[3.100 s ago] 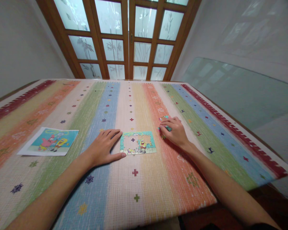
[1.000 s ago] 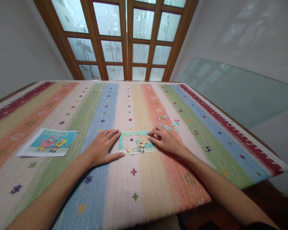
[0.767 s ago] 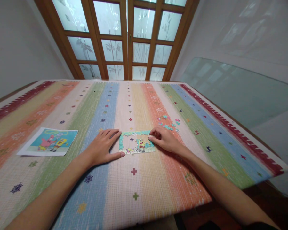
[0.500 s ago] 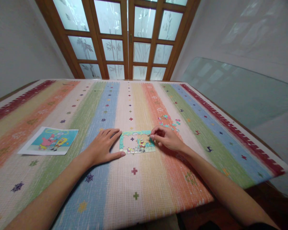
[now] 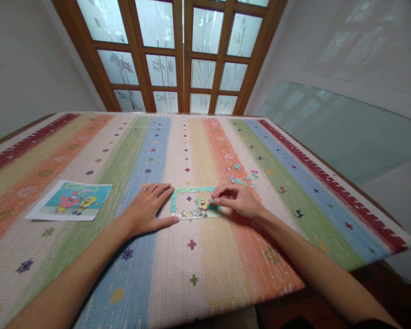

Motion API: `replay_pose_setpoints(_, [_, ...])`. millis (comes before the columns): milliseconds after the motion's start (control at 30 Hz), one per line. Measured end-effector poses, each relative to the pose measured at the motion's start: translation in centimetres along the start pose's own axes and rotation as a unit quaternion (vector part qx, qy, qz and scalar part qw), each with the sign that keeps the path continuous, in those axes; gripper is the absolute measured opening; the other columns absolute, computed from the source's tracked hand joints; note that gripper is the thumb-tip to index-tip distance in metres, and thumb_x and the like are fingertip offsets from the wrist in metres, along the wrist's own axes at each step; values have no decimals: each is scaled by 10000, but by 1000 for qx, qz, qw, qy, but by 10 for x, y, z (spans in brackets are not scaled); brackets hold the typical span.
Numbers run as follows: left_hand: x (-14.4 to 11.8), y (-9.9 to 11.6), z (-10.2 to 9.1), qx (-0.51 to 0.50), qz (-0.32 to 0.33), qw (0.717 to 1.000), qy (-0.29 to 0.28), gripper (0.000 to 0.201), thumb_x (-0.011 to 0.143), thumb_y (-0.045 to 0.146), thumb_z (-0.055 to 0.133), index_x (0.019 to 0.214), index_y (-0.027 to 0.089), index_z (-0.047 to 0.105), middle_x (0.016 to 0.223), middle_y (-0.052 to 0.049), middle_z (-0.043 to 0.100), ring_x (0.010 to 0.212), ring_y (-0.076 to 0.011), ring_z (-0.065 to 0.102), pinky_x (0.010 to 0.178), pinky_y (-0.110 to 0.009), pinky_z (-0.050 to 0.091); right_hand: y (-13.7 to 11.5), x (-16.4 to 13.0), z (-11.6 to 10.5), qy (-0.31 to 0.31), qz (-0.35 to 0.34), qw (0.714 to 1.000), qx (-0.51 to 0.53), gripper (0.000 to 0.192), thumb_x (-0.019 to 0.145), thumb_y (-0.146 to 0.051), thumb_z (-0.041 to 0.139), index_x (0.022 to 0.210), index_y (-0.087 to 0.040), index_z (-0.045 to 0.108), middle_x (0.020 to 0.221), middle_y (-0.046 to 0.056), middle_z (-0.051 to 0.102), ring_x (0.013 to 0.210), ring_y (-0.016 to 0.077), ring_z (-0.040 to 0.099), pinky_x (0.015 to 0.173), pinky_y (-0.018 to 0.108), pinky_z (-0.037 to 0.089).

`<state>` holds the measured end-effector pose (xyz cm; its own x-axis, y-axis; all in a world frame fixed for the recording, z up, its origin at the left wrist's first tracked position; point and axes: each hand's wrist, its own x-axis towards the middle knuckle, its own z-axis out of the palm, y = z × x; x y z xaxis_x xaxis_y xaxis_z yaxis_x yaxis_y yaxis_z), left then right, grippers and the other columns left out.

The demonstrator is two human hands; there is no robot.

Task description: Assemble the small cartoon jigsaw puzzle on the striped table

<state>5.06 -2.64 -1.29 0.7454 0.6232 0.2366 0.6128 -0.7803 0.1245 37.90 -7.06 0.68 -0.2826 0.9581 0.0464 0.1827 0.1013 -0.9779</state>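
Note:
A partly joined jigsaw puzzle [image 5: 195, 189] lies flat on the striped tablecloth, its border framing a gap where the cloth shows through. Inside it, towards the right, is a yellow cartoon figure. My left hand [image 5: 150, 208] rests at the puzzle's left edge, thumb and fingers spread around that side. Over the right part of the puzzle, my right hand [image 5: 238, 199] pinches a small puzzle piece [image 5: 211, 201] between thumb and fingertips. The fingers partly cover the puzzle's right edge.
Several loose puzzle pieces [image 5: 238, 173] lie scattered beyond my right hand. A printed reference picture [image 5: 75, 201] of cartoon figures lies at the left. The striped tablecloth [image 5: 171, 283] covers the table, with a glass-paned wooden door [image 5: 181, 68] behind it.
My right hand has shifted slightly down and left over the puzzle, with the piece in its fingertips. My left hand stays in place.

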Motion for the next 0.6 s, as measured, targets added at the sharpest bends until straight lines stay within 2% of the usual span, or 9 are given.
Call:
replay_pose_setpoints(167, [0,0,1,-6,-3,1000,2,857,908,813,472,1482,177,489,1469,-205,547,1282,-411,522,1087,-629,384,-1,-2,1,-9,36,999,3,245,753,-344,812,939,-233,696,987,73,751,831,197,691,821,400,582])
replay_pose_setpoints(333, [0,0,0,-16,-3,1000,7,842,902,802,496,1483,193,494,1464,-191,554,1273,-412,528,1086,-630,382,-2,-2,2,-3,36,999,-8,239,780,-324,789,966,-233,670,1026,84,754,857,204,699,851,411,592])
replay_pose_setpoints(600, [1,2,-2,-5,-3,1000,-7,850,917,807,460,1462,155,500,1459,-212,555,1275,-416,526,1081,-630,386,-2,-3,4,-16,23,1000,9,243,808,-298,773,1031,-245,691,1054,90,763,973,237,719,925,455,586])
